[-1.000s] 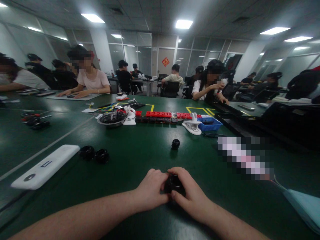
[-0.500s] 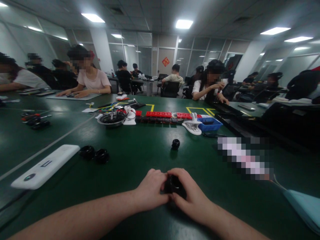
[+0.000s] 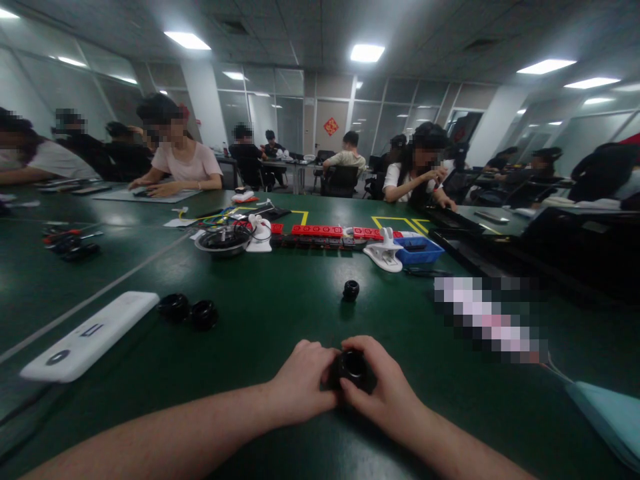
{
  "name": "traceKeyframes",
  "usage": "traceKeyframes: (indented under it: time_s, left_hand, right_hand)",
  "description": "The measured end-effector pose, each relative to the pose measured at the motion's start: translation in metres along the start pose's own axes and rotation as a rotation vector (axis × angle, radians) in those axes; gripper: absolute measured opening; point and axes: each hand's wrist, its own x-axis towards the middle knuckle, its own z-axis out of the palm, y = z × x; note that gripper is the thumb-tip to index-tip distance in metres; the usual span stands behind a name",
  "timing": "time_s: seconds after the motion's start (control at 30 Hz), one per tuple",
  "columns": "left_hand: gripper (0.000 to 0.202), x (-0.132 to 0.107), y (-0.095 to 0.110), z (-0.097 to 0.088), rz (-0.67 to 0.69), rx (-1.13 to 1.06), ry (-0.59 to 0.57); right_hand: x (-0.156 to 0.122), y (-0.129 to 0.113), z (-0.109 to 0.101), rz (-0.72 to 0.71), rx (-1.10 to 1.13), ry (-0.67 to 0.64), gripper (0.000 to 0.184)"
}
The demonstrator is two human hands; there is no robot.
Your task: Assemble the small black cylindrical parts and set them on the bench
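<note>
Both my hands meet low over the green table around a glossy black ring-shaped part [image 3: 354,365] with a round hole facing up. My right hand [image 3: 387,381] grips it between thumb and curled fingers from the right side. My left hand [image 3: 303,379] is closed against its left side, its fingertips partly hidden behind the part. Ahead of my hands stands a smaller black ring-shaped part [image 3: 351,290]. Two more similar parts, one black ring [image 3: 173,307] and another black ring [image 3: 203,314], sit side by side to the left.
A white power bank [image 3: 93,337] with a cable lies left. Farther back are a metal bowl [image 3: 223,250], white clips [image 3: 385,252], red blocks [image 3: 317,230] and a blue bin [image 3: 423,251]. A pale blue item [image 3: 613,417] rests at right. People sit across the table.
My right fingers have shifted slightly on the black ring-shaped part, and its hole now shows more clearly. My left hand has hardly moved.
</note>
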Motion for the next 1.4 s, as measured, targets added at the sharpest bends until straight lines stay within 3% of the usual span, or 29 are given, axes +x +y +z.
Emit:
traceKeyframes:
  time_s: [0.2, 0.37, 0.53, 0.77, 0.9, 1.07, 1.3, 1.4]
  left_hand:
    - [0.022, 0.0019, 0.0005, -0.0013, -0.007, 0.012, -0.009]
    - [0.019, 0.0012, 0.0013, -0.0014, 0.008, 0.018, -0.013]
    - [0.019, 0.0010, 0.0026, -0.0036, -0.007, 0.020, -0.032]
    - [0.025, 0.0006, 0.0015, -0.0038, -0.011, 0.036, -0.041]
    - [0.021, 0.0008, 0.0029, -0.0039, -0.009, 0.023, -0.038]
    - [0.017, 0.0013, 0.0040, -0.0041, -0.013, 0.032, -0.045]
    - [0.026, 0.0011, 0.0027, -0.0040, -0.058, 0.044, -0.046]
    - [0.024, 0.0010, 0.0037, -0.0044, -0.037, 0.019, -0.039]
  right_hand:
    - [-0.0035, 0.0005, -0.0002, 0.001, 0.007, -0.062, 0.054]
    - [-0.0005, 0.0009, 0.0021, 0.113, -0.014, -0.024, 0.052]
    - [-0.0038, 0.0023, 0.0016, 0.026, 0.021, 0.013, 0.045]
    - [-0.0047, 0.0016, 0.0012, 0.012, -0.029, -0.025, 0.064]
    - [-0.0013, 0.0023, 0.0019, 0.056, -0.031, -0.039, 0.053]
    - [-0.0019, 0.0029, 0.0009, 0.004, 0.009, -0.016, 0.045]
    - [-0.0070, 0.0003, -0.0002, -0.066, 0.063, -0.092, 0.064]
    - [-0.0058, 0.0020, 0.0001, -0.039, 0.023, -0.049, 0.061]
